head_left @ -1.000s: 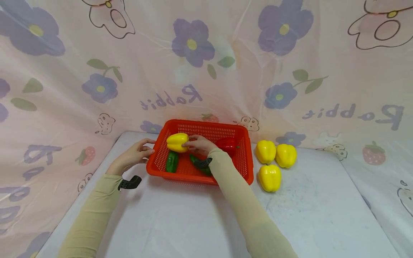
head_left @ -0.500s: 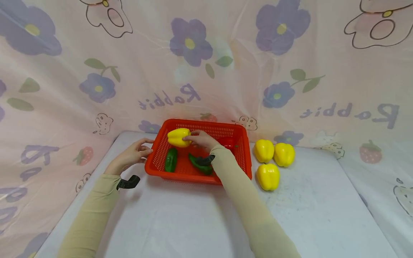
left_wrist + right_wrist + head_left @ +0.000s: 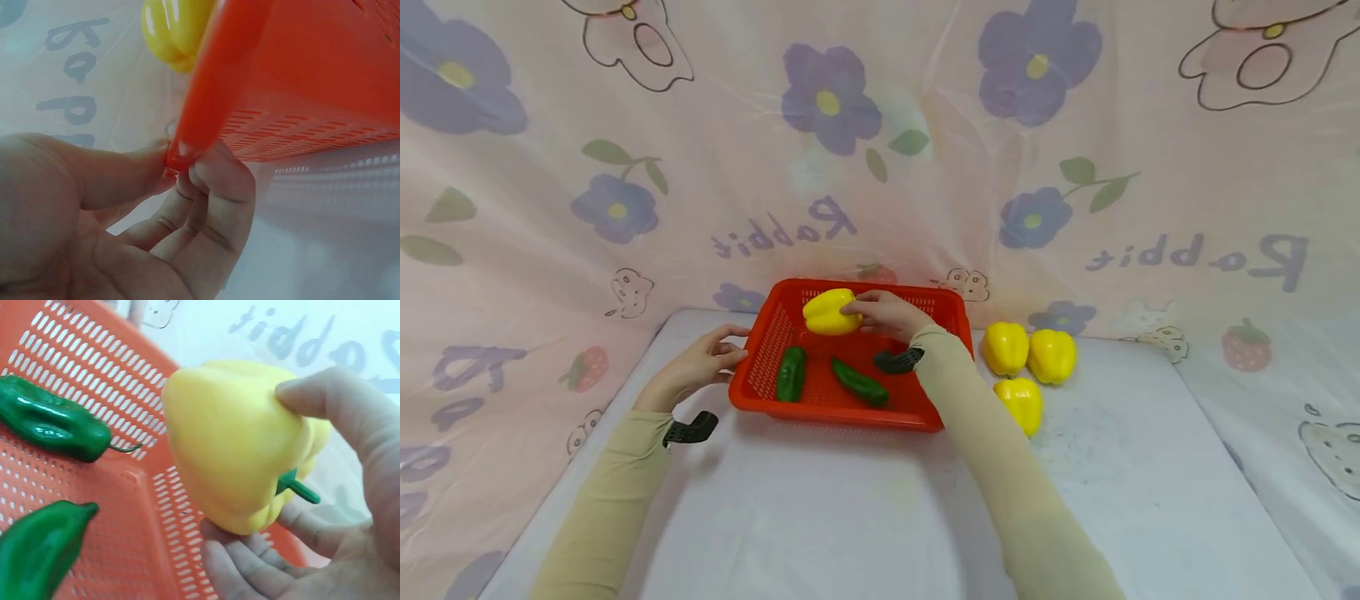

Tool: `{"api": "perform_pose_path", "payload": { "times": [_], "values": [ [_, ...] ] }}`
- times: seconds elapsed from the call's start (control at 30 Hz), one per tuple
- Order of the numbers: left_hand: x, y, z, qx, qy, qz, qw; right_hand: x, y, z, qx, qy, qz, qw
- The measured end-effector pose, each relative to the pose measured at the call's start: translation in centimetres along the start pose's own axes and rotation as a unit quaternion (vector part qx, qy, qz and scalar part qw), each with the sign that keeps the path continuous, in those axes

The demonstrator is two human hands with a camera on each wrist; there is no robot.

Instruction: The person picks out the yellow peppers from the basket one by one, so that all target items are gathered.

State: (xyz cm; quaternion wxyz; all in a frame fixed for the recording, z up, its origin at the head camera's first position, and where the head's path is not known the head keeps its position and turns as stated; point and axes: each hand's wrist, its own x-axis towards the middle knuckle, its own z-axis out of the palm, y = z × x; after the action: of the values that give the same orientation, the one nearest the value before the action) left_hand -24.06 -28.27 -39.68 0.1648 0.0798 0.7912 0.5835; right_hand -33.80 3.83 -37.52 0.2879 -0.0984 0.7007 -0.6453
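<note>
A yellow bell pepper [image 3: 829, 313] is held by my right hand [image 3: 891, 316] above the back of the red basket [image 3: 850, 413]. In the right wrist view, thumb and fingers grip the bell pepper [image 3: 231, 444] from its stem end. My left hand [image 3: 698, 367] pinches the basket's left rim; in the left wrist view its thumb lies on one side of the rim [image 3: 206, 106] and curled fingers on the other. Two green peppers lie on the basket floor: one upright on the left [image 3: 791, 374], one slanted in the middle [image 3: 859, 382]. The right forearm hides the basket's right part.
Several more bell peppers sit on the white table [image 3: 850, 517] right of the basket: a yellow bell pepper [image 3: 1006, 348], another yellow bell pepper [image 3: 1052, 357] and a nearer yellow bell pepper [image 3: 1022, 405], partly behind the right sleeve. A patterned curtain [image 3: 880, 192] hangs behind.
My right hand has lifted the yellow bell pepper up and slightly right, off the basket's left side. The left hand stays on the rim. The red pepper seen earlier is now hidden behind the right arm.
</note>
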Motion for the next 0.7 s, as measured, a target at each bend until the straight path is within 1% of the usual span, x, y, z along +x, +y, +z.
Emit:
{"api": "perform_pose_path", "payload": {
  "times": [0.13, 0.27, 0.4, 0.53, 0.7],
  "values": [
    [-0.1, 0.0, -0.1, 0.005, -0.003, 0.004, 1.0000, -1.2, -0.7, -1.2, 0.006, 0.000, -0.004, 1.0000],
    [-0.1, -0.1, -0.1, 0.012, -0.001, 0.010, 0.9999, -2.0, -1.2, -2.3, -0.006, 0.004, -0.008, 0.9999],
    [-0.1, -0.2, -0.1, 0.015, 0.003, 0.005, 0.9999, -2.8, -1.3, -3.5, -0.015, 0.015, -0.007, 0.9997],
    [0.0, -0.3, -0.1, 0.013, 0.003, 0.001, 0.9999, -3.5, -1.5, -4.7, -0.021, 0.018, -0.017, 0.9995],
    [0.0, -0.3, 0.0, 0.006, -0.001, 0.006, 1.0000, -4.3, -1.5, -5.7, -0.018, 0.031, -0.027, 0.9990]
  ]
}}
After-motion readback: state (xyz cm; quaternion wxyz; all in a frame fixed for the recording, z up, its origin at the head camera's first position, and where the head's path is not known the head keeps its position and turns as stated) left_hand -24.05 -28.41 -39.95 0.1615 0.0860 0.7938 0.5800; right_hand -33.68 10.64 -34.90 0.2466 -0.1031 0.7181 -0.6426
